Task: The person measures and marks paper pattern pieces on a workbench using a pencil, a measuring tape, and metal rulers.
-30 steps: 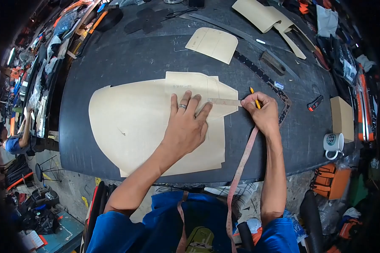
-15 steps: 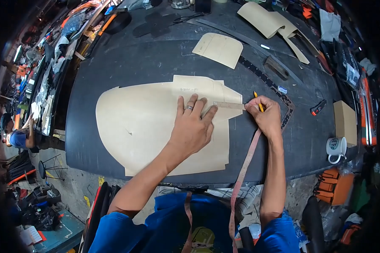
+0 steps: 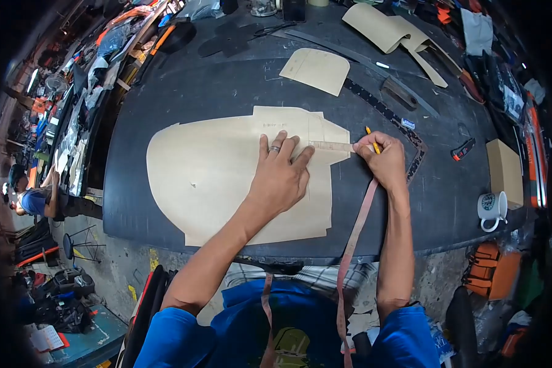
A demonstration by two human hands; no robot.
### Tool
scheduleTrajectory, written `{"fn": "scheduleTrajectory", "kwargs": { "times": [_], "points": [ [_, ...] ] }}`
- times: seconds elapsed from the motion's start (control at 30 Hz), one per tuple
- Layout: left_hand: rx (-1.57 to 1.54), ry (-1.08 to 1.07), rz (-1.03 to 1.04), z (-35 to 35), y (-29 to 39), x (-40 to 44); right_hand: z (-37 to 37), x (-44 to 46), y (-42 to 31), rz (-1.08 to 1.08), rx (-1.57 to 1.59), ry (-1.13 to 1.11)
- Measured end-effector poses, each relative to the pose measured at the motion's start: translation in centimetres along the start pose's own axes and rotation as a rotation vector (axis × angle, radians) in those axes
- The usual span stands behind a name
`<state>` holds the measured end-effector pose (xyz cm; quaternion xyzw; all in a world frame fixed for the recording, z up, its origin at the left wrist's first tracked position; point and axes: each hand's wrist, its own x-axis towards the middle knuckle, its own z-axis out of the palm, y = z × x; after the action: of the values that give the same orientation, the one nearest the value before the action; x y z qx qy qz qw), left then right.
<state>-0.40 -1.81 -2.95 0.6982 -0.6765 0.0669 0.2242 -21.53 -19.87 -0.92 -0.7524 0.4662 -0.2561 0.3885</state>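
Large tan paper patterns (image 3: pixel 202 165) lie overlapped on the dark table (image 3: pixel 135 214). My left hand (image 3: pixel 279 175) rests flat on them with its fingers spread and a ring on one finger, the index fingertip at the end of a pink measuring tape (image 3: pixel 357 227). Just past the paper's right edge, my right hand (image 3: pixel 383 161) pinches the tape, stretched straight across the pattern's narrow right part. A yellow pencil (image 3: pixel 376 148) is also tucked between the right hand's fingers. From there the tape hangs down over the table's front edge.
A smaller tan pattern (image 3: pixel 316 70), a black square ruler (image 3: pixel 380 107), an eraser (image 3: pixel 408 124) and a cutter (image 3: pixel 463 149) lie beyond. A white mug (image 3: pixel 492 210) and a cardboard box (image 3: pixel 504 175) stand right. Another person (image 3: pixel 37 199) is at far left.
The camera view has shifted slightly. Both hands keep nearly the same places on the pattern and tape, and the tape stays stretched between them.
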Motion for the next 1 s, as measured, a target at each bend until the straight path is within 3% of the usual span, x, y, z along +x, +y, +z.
{"fn": "scheduleTrajectory", "kwargs": {
  "times": [1.0],
  "points": [
    [-0.046,0.021,0.005,-0.19,0.21,0.13,0.38,-0.19,0.13,-0.035,-0.035,0.017]
  ]
}}
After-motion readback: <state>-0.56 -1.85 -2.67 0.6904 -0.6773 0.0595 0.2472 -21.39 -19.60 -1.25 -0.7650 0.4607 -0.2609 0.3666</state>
